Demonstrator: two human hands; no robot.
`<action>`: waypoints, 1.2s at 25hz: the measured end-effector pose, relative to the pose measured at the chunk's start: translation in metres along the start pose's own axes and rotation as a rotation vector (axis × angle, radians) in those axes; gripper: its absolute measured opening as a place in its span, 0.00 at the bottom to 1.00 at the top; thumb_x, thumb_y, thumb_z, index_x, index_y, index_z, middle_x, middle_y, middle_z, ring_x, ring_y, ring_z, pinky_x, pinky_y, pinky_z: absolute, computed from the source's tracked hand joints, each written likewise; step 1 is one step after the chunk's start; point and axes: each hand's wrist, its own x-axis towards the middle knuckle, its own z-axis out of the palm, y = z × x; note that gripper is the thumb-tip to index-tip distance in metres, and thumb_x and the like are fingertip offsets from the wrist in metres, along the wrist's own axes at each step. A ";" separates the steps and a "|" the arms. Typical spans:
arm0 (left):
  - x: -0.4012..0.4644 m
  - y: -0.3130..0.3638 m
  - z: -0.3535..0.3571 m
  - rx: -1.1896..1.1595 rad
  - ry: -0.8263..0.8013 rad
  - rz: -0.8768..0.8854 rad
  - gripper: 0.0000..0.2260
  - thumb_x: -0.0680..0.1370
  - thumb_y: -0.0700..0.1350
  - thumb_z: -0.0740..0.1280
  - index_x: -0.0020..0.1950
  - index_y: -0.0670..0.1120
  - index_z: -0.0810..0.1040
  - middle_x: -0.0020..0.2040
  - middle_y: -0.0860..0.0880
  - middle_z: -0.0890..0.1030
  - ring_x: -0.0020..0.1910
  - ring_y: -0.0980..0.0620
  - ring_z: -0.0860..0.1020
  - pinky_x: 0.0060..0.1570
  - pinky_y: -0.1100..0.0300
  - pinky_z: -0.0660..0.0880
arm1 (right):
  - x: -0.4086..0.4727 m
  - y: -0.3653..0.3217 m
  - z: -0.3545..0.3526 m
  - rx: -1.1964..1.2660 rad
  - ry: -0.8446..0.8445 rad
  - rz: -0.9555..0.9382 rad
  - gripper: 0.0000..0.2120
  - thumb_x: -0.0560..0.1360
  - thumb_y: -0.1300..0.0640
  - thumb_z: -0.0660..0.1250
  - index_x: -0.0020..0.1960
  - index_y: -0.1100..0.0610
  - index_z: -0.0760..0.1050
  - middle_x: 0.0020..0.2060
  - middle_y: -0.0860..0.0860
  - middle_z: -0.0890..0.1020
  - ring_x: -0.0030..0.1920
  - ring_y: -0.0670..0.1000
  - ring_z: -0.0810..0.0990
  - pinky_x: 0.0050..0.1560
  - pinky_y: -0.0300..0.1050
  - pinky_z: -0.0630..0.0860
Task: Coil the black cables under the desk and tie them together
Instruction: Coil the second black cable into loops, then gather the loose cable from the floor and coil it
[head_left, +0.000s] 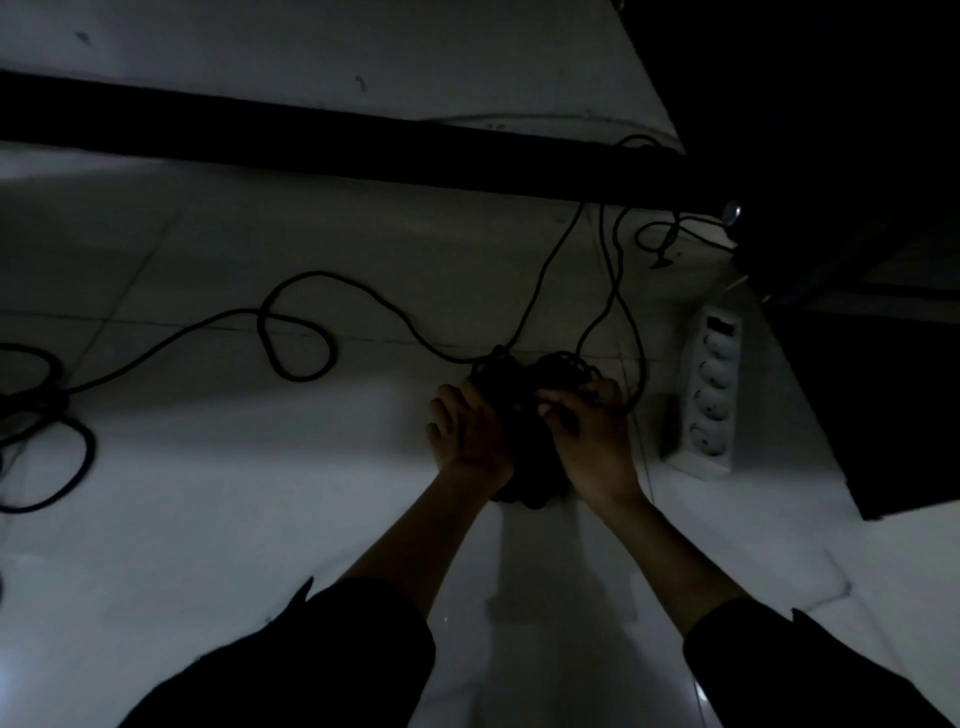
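Note:
A dark bundle of coiled black cables lies on the pale tiled floor between my hands. My left hand grips the bundle's left side, fingers curled over it. My right hand holds the right side, fingertips pinching strands at the top. A loose black cable runs from the bundle leftward in a loop across the floor. Thinner black cables rise from the bundle toward the desk's dark crossbar. The scene is dim, and the bundle's detail is hard to make out.
A white power strip with several sockets lies just right of my hands. A dark desk crossbar spans the top. Dark desk panels stand at the right. More black cable loops lie at the far left.

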 end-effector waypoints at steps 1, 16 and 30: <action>0.000 0.001 0.000 -0.019 -0.020 0.006 0.28 0.80 0.56 0.58 0.73 0.41 0.55 0.70 0.39 0.60 0.69 0.40 0.60 0.67 0.50 0.60 | -0.001 0.000 0.000 0.026 -0.007 0.013 0.13 0.80 0.58 0.63 0.63 0.56 0.77 0.62 0.56 0.67 0.58 0.45 0.67 0.49 0.13 0.54; -0.001 -0.023 -0.020 -0.400 -0.154 0.028 0.29 0.81 0.55 0.57 0.79 0.49 0.52 0.75 0.40 0.58 0.73 0.39 0.61 0.72 0.47 0.61 | -0.010 -0.031 -0.014 -0.029 -0.073 0.116 0.18 0.80 0.49 0.61 0.67 0.57 0.72 0.65 0.58 0.69 0.68 0.55 0.67 0.61 0.36 0.61; -0.011 -0.065 -0.067 -0.373 0.121 0.131 0.21 0.80 0.48 0.63 0.72 0.47 0.66 0.70 0.41 0.67 0.66 0.41 0.68 0.61 0.56 0.68 | -0.027 -0.089 -0.015 -0.432 -0.004 0.008 0.15 0.78 0.47 0.61 0.63 0.47 0.73 0.66 0.51 0.66 0.68 0.57 0.61 0.68 0.55 0.58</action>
